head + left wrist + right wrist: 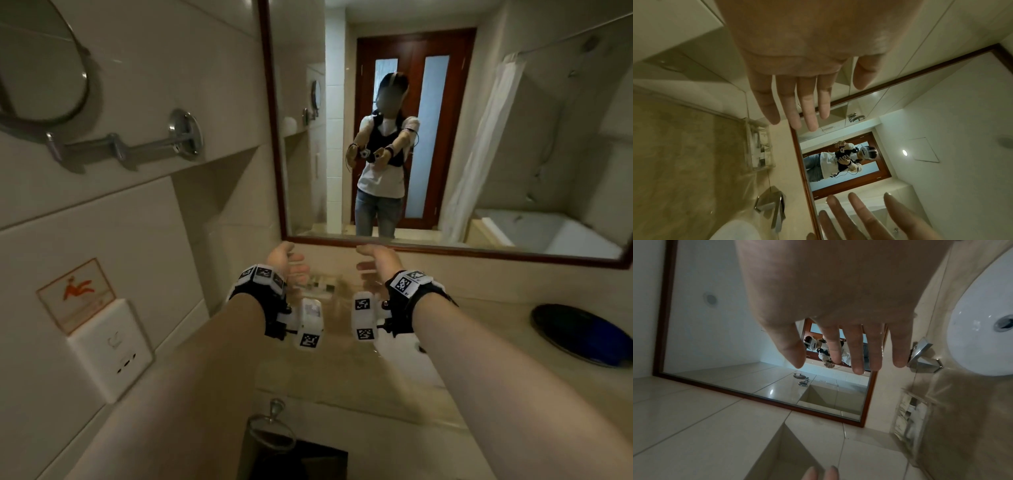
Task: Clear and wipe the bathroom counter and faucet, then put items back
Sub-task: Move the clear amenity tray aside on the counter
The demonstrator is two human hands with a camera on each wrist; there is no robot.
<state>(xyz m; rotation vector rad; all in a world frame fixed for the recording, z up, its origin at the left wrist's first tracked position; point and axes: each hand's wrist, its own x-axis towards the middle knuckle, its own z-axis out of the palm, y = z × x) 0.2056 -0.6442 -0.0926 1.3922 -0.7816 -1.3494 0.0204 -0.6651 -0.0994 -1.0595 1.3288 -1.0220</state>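
Both hands empty, fingers spread: left hand (286, 260), right hand (378, 262). Clear tray (759, 146) on counter (394, 383) by wall, between palms. Grip both ends, lift level.

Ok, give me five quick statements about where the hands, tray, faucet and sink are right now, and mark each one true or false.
1. Both hands, left hand and right hand, are open and hold nothing. True.
2. The clear tray sits on the counter by the wall under the mirror. True.
3. The left hand grips the faucet. False: the faucet stands apart, untouched.
4. The sink is full of bottles. False: the part of the white bowl in view shows only its drain.
5. A cloth lies in the right hand. False: no cloth is in it.
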